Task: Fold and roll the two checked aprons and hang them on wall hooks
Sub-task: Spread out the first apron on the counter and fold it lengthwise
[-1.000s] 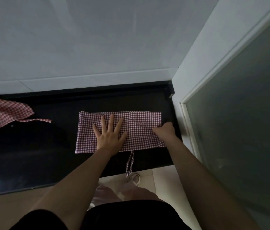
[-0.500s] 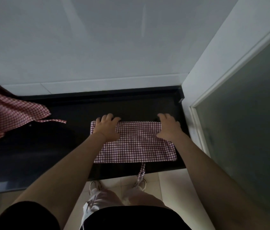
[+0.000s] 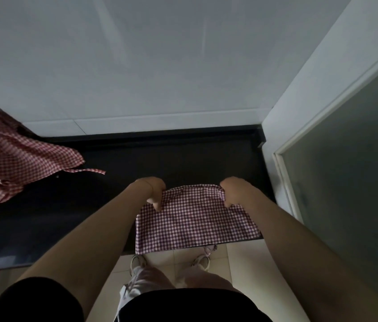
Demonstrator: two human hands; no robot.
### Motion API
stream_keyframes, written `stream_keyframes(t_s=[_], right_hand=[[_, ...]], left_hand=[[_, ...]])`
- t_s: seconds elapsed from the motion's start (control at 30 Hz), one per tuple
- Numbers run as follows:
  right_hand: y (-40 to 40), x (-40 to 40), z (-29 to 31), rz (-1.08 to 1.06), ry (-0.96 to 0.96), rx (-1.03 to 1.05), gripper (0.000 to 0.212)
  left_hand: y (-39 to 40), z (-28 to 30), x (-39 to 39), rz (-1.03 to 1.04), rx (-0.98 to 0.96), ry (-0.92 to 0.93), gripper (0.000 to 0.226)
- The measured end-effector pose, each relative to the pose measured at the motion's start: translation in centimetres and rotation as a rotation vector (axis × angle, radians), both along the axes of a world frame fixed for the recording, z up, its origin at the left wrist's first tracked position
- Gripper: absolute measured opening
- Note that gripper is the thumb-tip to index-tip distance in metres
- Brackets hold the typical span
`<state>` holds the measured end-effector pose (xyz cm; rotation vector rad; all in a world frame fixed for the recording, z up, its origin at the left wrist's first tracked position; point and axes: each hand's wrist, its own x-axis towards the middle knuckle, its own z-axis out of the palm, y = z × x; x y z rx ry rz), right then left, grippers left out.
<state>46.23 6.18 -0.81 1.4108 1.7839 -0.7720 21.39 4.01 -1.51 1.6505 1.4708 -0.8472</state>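
Observation:
A folded red-and-white checked apron (image 3: 195, 221) lies at the front right of the black counter (image 3: 160, 156), its near edge at the counter's lip. My left hand (image 3: 152, 190) grips its far left corner, fingers curled over the cloth. My right hand (image 3: 234, 190) grips the far right corner the same way. The far edge is lifted and bunched between both hands. A strap end (image 3: 210, 248) hangs below the front edge. A second checked apron (image 3: 13, 163) lies crumpled at the counter's left end, one strap trailing right.
A white tiled wall (image 3: 160, 61) rises behind the counter. A white door frame (image 3: 322, 108) and a frosted glass panel (image 3: 357, 170) stand close on the right. Pale floor tiles (image 3: 239, 261) and my shoes show below the counter edge.
Both hands moved from lying on the folded apron to its far edge, curled onto the two far corners and drew that edge up and toward me. The view shifted left and down.

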Motion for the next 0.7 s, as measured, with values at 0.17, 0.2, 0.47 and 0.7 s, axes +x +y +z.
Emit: stream_keyframes(t_s=[0.17, 0.2, 0.47, 0.7], right_hand=[[1.9, -0.2, 4.9, -0.005, 0.145, 0.312, 0.01], [2.7, -0.2, 6.4, 0.011, 0.194, 0.531, 0.009], [3.0, 0.5, 11.7, 0.15, 0.314, 1.607, 0.015], [-4.8, 1.5, 0.4, 0.171, 0.268, 1.064, 0.013]], left_hand=[[1.8, 4.4, -0.8, 0.057, 0.203, -0.016, 0.033], [2.6, 6.2, -1.1, 0.067, 0.384, -0.026, 0.03], [2.1, 10.4, -2.7, -0.056, 1.573, -0.125, 0.059], [-7.6, 1.0, -1.0, -0.15, 0.865, 0.002, 0.07]])
